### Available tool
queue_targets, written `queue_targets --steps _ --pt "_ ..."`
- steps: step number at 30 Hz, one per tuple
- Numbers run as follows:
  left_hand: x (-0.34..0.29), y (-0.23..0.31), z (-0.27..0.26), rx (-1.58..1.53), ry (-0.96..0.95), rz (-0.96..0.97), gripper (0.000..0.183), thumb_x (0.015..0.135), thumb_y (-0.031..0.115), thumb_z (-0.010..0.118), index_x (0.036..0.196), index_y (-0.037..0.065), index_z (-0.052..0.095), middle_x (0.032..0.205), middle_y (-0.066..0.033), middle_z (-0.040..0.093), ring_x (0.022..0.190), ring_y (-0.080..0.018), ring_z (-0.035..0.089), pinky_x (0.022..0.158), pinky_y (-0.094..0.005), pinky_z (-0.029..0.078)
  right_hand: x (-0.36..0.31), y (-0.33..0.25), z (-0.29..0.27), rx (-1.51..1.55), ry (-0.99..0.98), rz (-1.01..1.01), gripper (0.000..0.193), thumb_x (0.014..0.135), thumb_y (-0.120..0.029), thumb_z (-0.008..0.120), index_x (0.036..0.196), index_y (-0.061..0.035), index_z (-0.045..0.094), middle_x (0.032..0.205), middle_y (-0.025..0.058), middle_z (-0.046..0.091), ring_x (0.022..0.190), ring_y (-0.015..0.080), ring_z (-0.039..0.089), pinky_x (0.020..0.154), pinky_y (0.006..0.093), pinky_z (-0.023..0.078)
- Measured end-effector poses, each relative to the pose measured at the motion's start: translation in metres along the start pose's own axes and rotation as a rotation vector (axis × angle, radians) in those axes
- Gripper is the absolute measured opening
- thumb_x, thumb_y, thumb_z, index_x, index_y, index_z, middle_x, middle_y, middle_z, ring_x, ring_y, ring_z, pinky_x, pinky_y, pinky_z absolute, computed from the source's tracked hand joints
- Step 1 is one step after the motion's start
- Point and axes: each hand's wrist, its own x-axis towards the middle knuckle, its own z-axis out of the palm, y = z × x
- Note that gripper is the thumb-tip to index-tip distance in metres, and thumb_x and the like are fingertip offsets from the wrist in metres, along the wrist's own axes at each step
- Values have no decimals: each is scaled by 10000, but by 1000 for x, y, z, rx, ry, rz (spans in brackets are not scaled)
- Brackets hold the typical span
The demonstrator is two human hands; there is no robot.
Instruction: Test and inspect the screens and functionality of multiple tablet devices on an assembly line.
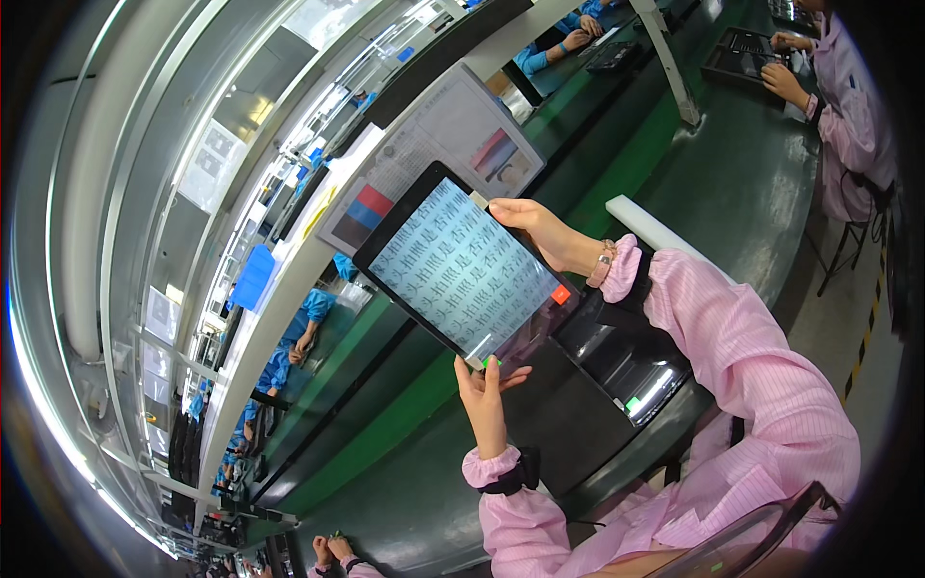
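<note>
A tablet (461, 268) with a black frame is held up and tilted above the bench, its lit pale-blue screen filled with rows of printed characters. My right hand (547, 234) grips its upper right edge, the thumb lying on the front. At the bottom corner my left hand (489, 400) pinches the tablet between thumb and fingers, by a small green tab. An orange tag (559, 295) shows on the screen's right corner. Below it lies another glossy dark panel (636, 371) with clear film and a green label, partly hidden by the held tablet. Pink striped sleeves and black wristbands cover both wrists.
A black mat (554, 433) lies on the dark green bench. Behind the tablet stands a framed instruction sheet (453, 125). A white bar (665, 231) rests beyond my right arm. Co-workers' hands (788, 72) handle a dark device at upper right; others in blue work across the line.
</note>
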Motion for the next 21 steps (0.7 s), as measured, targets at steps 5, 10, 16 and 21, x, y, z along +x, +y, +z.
queue_targets --steps 5,10,16,21 --pt "-5 -13 0 83 100 86 506 939 129 493 1355 -34 255 1091 -119 572 983 -181 594 677 -289 533 -8 -4 4 -29 45 -12 250 959 -251 461 991 -40 592 931 -3 612 853 54 548 795 228 435" --pt "-22 4 6 175 167 159 464 940 126 495 1339 -35 322 1158 -75 539 1034 -123 530 845 -245 425 -34 -7 13 -16 80 29 246 957 -246 463 970 -38 593 913 -9 608 845 55 544 789 228 433" --pt "-3 29 10 -29 299 321 292 929 94 515 1182 -16 419 1126 -76 517 1028 -125 491 903 -247 358 -67 -12 17 4 62 72 289 951 -267 487 1069 -24 587 986 -10 613 896 44 538 820 214 415" --pt "4 31 17 -69 345 268 174 921 119 550 1034 14 470 937 -13 546 853 -54 481 784 -200 360 -81 -1 -2 -125 137 36 277 953 -212 487 1130 -8 546 1027 -15 593 912 43 551 821 216 448"
